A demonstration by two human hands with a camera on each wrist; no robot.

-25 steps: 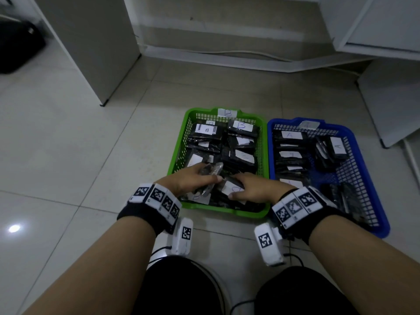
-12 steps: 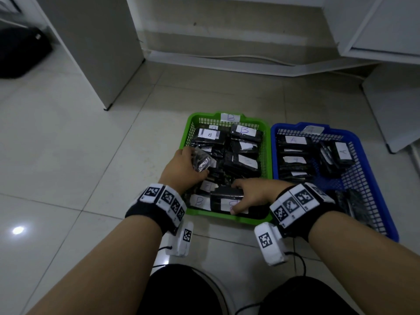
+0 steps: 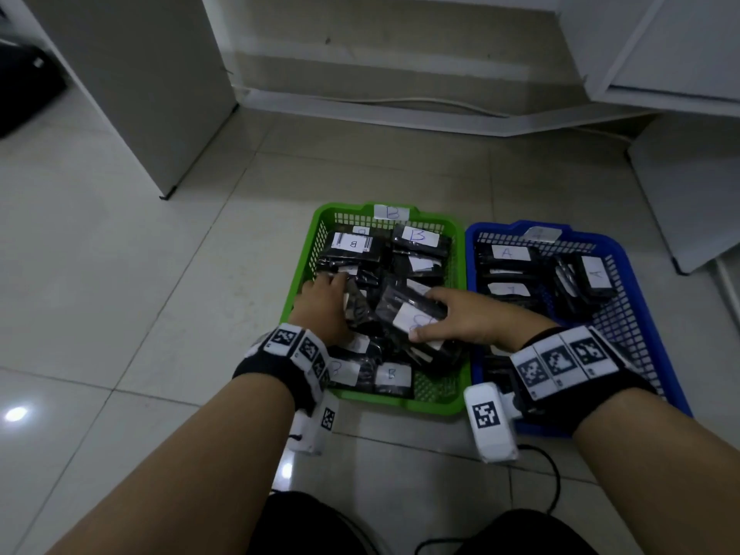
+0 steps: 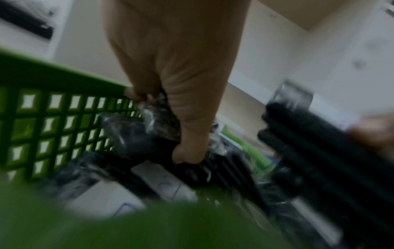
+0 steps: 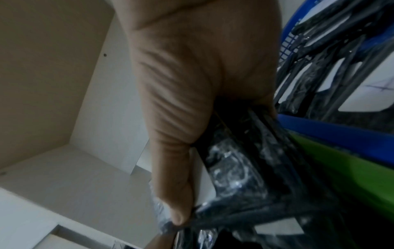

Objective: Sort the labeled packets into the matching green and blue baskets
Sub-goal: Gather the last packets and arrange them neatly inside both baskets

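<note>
The green basket [image 3: 400,403], tagged B, holds several black packets with white B labels. To its right the blue basket [image 3: 624,322], tagged A, holds packets labelled A [image 3: 506,253]. My left hand [image 3: 326,292] is inside the green basket at its left side, and its curled fingers grip a crinkled black packet [image 3: 357,310] [image 4: 158,118]. My right hand [image 3: 452,318] grips a tilted stack of packets [image 3: 408,314] [image 5: 234,168] over the middle of the green basket, thumb on the near edge. The stack's top label is partly covered.
Both baskets stand side by side on the pale tiled floor [image 3: 140,294]. A white cabinet [image 3: 132,82] stands at the back left and more white furniture [image 3: 680,186] at the right. My knees [image 3: 320,526] are at the bottom edge. A cable [image 3: 548,474] trails from my right wrist.
My right hand has left the front edge of the green basket and lifted a stack of packets toward its middle. My left hand has stayed at the left side, still holding its packet.
</note>
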